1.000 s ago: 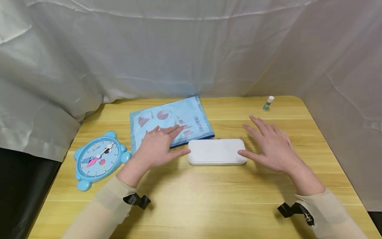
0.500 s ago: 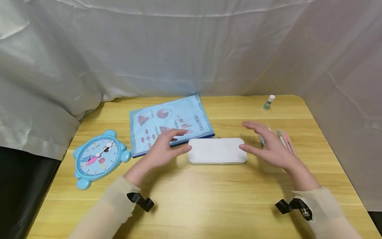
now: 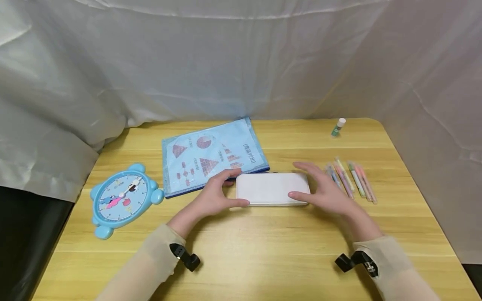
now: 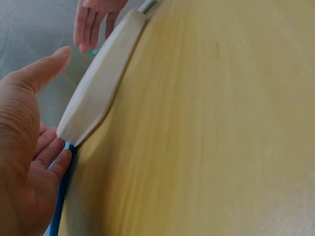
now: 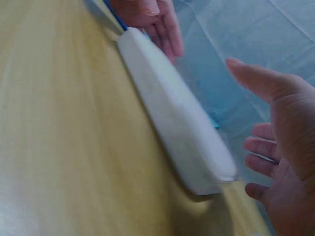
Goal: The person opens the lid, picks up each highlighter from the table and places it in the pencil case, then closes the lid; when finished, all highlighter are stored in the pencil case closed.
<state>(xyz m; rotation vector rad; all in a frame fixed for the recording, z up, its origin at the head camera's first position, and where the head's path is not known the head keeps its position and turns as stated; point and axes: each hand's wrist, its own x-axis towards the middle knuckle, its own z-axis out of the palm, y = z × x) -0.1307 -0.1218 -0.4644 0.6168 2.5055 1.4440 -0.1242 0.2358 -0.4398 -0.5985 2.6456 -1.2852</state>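
A white rectangular case with rounded corners [image 3: 269, 189] lies flat on the wooden table, between both hands. At its left end is my left hand [image 3: 211, 198], thumb spread from the fingers. In the left wrist view, fingertips of the left hand [image 4: 29, 162] meet or nearly meet the end of the case [image 4: 96, 88], while the thumb stands apart. My right hand [image 3: 329, 193] hovers around the right end, its thumb over the top in the head view. The right wrist view has a gap between this hand [image 5: 290, 147] and the case [image 5: 172, 108].
Behind the case lies a blue printed document bag [image 3: 211, 156]. A blue toy clock [image 3: 124, 197] is at the left. Several coloured pens [image 3: 355, 179] lie beyond the right hand, and a glue stick [image 3: 338, 127] stands farther back. Grey curtains [image 3: 241, 62] border the table.
Both hands have lowered and closed in on the ends of the white case, their fingers bending more. The pens behind the right hand have come into view. The case stays in place.
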